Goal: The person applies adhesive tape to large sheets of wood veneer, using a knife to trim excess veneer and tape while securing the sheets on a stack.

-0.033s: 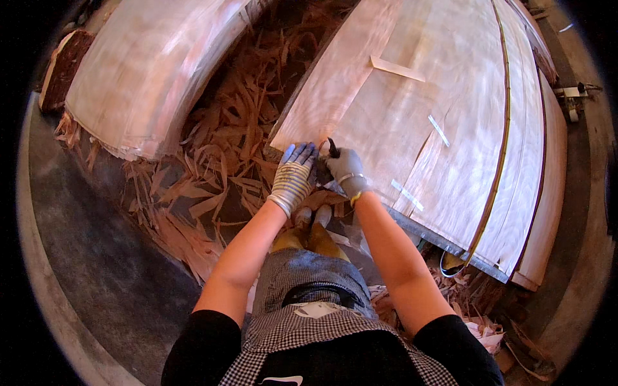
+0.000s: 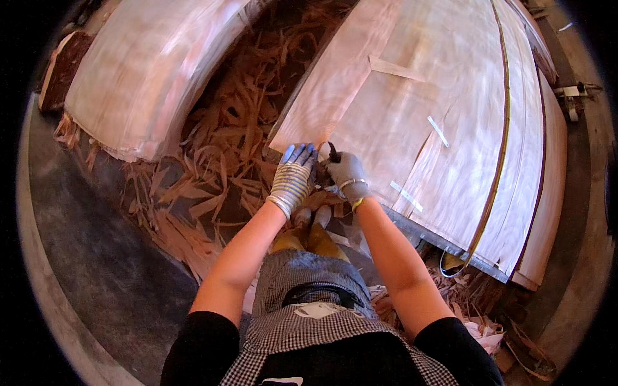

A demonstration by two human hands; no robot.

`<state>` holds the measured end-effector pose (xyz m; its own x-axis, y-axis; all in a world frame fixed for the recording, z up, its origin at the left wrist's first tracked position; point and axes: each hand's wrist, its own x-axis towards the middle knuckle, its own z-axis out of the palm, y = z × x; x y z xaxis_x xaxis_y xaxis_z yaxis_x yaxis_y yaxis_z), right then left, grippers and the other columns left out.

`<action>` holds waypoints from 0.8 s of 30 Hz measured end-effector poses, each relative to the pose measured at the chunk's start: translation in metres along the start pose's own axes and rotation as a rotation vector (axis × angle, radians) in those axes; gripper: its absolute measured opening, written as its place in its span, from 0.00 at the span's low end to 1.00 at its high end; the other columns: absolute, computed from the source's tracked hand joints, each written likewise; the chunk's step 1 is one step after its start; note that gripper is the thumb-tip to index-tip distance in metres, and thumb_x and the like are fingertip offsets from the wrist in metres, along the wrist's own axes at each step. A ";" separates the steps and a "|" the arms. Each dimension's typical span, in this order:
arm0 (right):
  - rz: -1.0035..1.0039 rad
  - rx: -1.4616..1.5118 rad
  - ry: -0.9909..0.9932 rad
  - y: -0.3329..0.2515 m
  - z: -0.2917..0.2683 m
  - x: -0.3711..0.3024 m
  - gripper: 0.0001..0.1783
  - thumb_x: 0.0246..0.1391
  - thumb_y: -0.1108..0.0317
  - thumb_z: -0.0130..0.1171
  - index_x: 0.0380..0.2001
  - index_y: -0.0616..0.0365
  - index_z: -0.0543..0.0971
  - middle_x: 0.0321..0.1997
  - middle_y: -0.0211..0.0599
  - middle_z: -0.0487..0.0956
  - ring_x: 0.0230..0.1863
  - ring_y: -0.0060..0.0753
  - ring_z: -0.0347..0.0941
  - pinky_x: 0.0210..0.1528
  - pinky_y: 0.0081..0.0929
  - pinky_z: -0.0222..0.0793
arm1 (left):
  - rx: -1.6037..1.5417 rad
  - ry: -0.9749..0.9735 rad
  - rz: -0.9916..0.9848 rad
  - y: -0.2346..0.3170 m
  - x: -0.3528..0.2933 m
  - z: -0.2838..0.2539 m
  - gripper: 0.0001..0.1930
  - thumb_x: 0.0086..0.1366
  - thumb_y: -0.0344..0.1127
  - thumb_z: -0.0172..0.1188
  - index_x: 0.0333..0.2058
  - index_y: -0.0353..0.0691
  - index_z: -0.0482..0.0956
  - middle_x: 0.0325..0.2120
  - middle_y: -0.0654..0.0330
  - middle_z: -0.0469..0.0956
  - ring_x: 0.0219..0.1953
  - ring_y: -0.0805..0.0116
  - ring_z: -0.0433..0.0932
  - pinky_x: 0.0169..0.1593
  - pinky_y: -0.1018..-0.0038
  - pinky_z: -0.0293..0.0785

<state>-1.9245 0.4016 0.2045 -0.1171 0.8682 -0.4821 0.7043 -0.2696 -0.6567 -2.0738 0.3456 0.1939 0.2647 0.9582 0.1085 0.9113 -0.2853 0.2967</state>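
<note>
My left hand (image 2: pixel 293 175), in a striped glove with blue-grey fingertips, lies with its fingers stretched out on the near edge of a stack of thin wood veneer sheets (image 2: pixel 438 71). Just to its right, my right hand (image 2: pixel 346 172), in a grey glove, is closed around a dark-handled tool (image 2: pixel 333 152). The handle's curved end sticks up above the fist, and the rest of the tool is hidden. Both hands are close together at the near left corner of the stack. Beside the tool, the veneer's edge looks pale and broken.
Another veneer stack (image 2: pixel 135 83) stands at the left. Torn veneer strips (image 2: pixel 222 141) cover the floor between the stacks. White tape pieces (image 2: pixel 407 195) and a loose veneer strip (image 2: pixel 396 68) lie on the right stack, with a long dark band (image 2: pixel 506 96) across it.
My right hand has shifted very slightly, its wrist a little lower, and more of the pale veneer edge shows beside the tool. My left hand has hardly moved.
</note>
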 end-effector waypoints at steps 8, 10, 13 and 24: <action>-0.138 -0.195 0.084 0.014 -0.061 0.014 0.11 0.48 0.66 0.50 0.30 0.63 0.76 0.25 0.50 0.77 0.25 0.44 0.74 0.29 0.34 0.70 | 0.129 -0.249 0.124 0.009 0.009 -0.029 0.22 0.56 0.39 0.51 0.52 0.48 0.67 0.55 0.45 0.58 0.58 0.50 0.57 0.62 0.61 0.44; 0.056 0.130 -0.021 -0.011 -0.096 0.031 0.11 0.50 0.66 0.52 0.27 0.64 0.75 0.22 0.45 0.77 0.18 0.35 0.73 0.21 0.29 0.69 | 0.036 -0.350 0.029 0.014 0.035 -0.049 0.19 0.57 0.41 0.51 0.48 0.46 0.70 0.51 0.49 0.65 0.55 0.53 0.62 0.61 0.61 0.46; 0.040 0.488 0.008 -0.044 -0.109 0.060 0.10 0.51 0.66 0.54 0.23 0.64 0.75 0.19 0.37 0.76 0.14 0.26 0.70 0.16 0.23 0.64 | -0.264 -0.240 -0.400 -0.007 0.094 -0.063 0.17 0.57 0.39 0.51 0.45 0.45 0.73 0.43 0.54 0.73 0.50 0.56 0.66 0.59 0.59 0.51; -0.100 -0.223 0.285 0.007 -0.100 0.112 0.14 0.46 0.60 0.53 0.26 0.62 0.79 0.25 0.53 0.76 0.32 0.49 0.74 0.35 0.38 0.69 | 0.020 -0.078 0.232 0.003 0.172 0.004 0.18 0.56 0.36 0.49 0.46 0.40 0.71 0.52 0.48 0.64 0.56 0.52 0.60 0.60 0.62 0.50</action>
<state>-1.8628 0.5384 0.2044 -0.0154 0.9751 -0.2212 0.8379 -0.1081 -0.5350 -2.0241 0.5097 0.2100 0.4909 0.8657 0.0975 0.8290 -0.4986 0.2533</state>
